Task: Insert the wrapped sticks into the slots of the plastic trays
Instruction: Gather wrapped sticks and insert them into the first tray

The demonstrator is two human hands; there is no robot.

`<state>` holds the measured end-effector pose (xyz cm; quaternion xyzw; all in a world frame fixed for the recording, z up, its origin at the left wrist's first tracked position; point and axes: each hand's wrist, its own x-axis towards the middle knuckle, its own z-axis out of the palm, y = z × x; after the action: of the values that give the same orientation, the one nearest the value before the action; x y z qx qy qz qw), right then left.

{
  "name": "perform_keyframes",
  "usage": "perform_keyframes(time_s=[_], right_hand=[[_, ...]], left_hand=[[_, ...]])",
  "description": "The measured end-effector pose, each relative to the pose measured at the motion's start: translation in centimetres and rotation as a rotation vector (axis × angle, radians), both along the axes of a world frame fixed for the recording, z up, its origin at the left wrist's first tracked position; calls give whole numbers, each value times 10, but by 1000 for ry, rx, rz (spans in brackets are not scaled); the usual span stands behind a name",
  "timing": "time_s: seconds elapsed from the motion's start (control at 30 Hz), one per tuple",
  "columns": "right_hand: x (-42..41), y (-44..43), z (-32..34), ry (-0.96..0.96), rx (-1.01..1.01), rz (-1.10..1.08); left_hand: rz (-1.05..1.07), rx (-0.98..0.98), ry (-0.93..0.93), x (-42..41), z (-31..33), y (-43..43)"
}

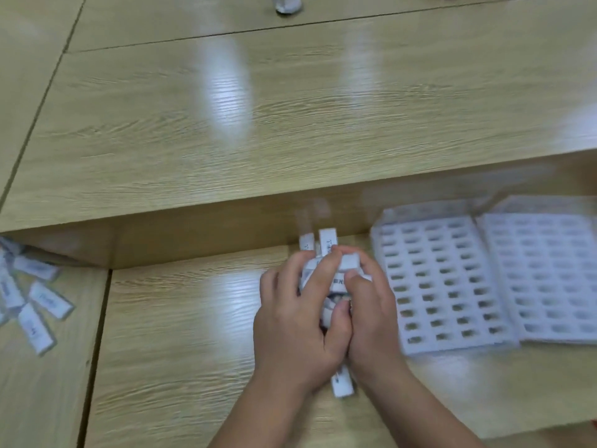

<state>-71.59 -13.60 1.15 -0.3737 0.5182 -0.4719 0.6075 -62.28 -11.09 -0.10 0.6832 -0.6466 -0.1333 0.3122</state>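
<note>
Table (pixel 181 334): pale wood grain, built of seamed panels, with patches of glare on the surface.
Raised tier (pixel 290 124): a higher step of the same wood ran behind the work area. Its front edge stood just beyond the hands and trays.
Left tray (pixel 436 286): white plastic, flat on the table at right, with rows of small slots. It was too blurred to tell whether any slot was filled.
Right tray (pixel 542 276): same kind, right beside the left tray, edges close or touching. Also blurred.
Left hand (pixel 294 321): its fingers (pixel 319 273) were curled over the top of the bundle from the left.
Right hand (pixel 371 315): pressed against the left hand, fingers (pixel 361 279) curled onto the bundle from the right.
Bundle of wrapped sticks (pixel 328 253): white with print, gripped between both hands just left of the left tray. Two ends stuck out past the fingertips, and one end poked out below the palms.
Loose sticks (pixel 32 302): scattered at the table's far left edge, well apart from the hands.
Crumpled whitish object (pixel 288 3): on the tier at the top edge, cut off, and I could not tell what it was.
</note>
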Motion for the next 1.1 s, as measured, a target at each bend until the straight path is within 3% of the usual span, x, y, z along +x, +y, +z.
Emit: perform_keyframes(time_s=[0.17,0.3,0.6,0.73,0.93,1.1], right_hand=[[-8,-1,-5,73,3,179],[-13,2,-7,280,-99,335],[-19,2,-2,534,-289,584],[-25,2,6,649,-276,697],[-25,4,9,784,-313,712],[-22,8,5,829,-398,713]], left_hand=[[73,-10,-20,-6,-6,10],[112,-20,-5,-3,-14,24],[216,89,-5,2,-25,29],[240,147,-15,5,-23,30],[212,209,-79,16,-26,41],[157,160,79,21,-20,44]])
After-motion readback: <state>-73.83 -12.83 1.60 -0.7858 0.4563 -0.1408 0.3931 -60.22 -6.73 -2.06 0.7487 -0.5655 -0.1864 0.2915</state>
